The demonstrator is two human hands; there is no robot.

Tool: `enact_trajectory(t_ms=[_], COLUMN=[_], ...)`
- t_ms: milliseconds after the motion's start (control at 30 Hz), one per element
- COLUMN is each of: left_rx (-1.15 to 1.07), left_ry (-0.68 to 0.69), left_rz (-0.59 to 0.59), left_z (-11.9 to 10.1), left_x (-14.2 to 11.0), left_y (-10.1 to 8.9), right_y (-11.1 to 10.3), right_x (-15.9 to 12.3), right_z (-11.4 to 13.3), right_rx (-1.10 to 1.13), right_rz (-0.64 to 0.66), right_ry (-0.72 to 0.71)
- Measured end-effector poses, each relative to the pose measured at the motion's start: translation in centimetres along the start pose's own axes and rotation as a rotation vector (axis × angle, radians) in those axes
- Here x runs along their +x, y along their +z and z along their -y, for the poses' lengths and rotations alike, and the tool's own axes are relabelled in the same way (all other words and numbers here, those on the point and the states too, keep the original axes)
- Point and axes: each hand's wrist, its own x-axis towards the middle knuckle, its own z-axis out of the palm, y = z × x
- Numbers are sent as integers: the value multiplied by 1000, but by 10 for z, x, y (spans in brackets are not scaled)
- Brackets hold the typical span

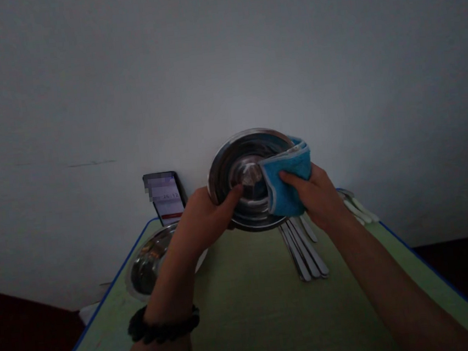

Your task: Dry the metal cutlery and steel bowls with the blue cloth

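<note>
"Talk me through my feed, biggest thing first."

"From my station I see a plain pale grey wall (223, 60) behind everything. Then comes a light green surface (251, 317) with blue edging, stretching beneath the raised bowl (250, 176), a shiny round stainless-steel one. I'm placing everything else by that bowl."

"Where does it sit?"

"Clear of the surface, in front of the wall, tilted so its hollow faces me. A second shiny metal bowl (151, 260) rests on the surface to its lower left, partly hidden from me by the left forearm."

"And the grips?"

"At the raised bowl's left rim, the left hand (210, 213) has its grip closed on the metal, thumb reaching inside. At the right rim, the right hand (318, 195) grips a folded bright blue cloth (288, 187) with pale edging, draped over that rim. I can't see the fingers behind."

"Anything smaller?"

"Left of the raised bowl, a dark smartphone (167, 195) leans back, screen lit. Below the bowl's right side, I have flat silver-coloured utensil handles (306, 248) lying close together. Farther right, past the right wrist, are utensils with white handles (357, 210). Nearer me than the bowl, a chunky black bracelet (163, 327) circles the left wrist."
</note>
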Motion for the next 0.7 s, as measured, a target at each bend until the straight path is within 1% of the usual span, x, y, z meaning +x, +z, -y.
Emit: enact_trajectory(t_ms=[67,133,167,233,333,433,533,633,700], left_rx=[92,136,164,252,372,406,427,433,409], left_ry=[78,173,209,250,257,254,267,244,193], left_rz=[-56,-78,-62,13,102,112,103,63,13], left_z=[1,1,1,0,-1,-2,-3,-3,-2], left_x=[0,0,0,-1,-1,-1,-1,-1,0], left_y=[-4,-5,-5,-2,4,5,2,-2,-3], right_y=[-7,-11,-12,-12,-9,-7,-7,-9,-10], right_x=[1,-1,-2,-5,-10,-12,-10,-5,-1], right_z=[6,14,19,27,34,34,30,22,16], right_rx=[-176,-346,-422,-521,-585,-610,-613,-636,-650], right_rz=[10,66,105,179,279,294,271,210,153], right_ry=[-136,-256,-297,-352,-422,-442,-409,-365,-322])
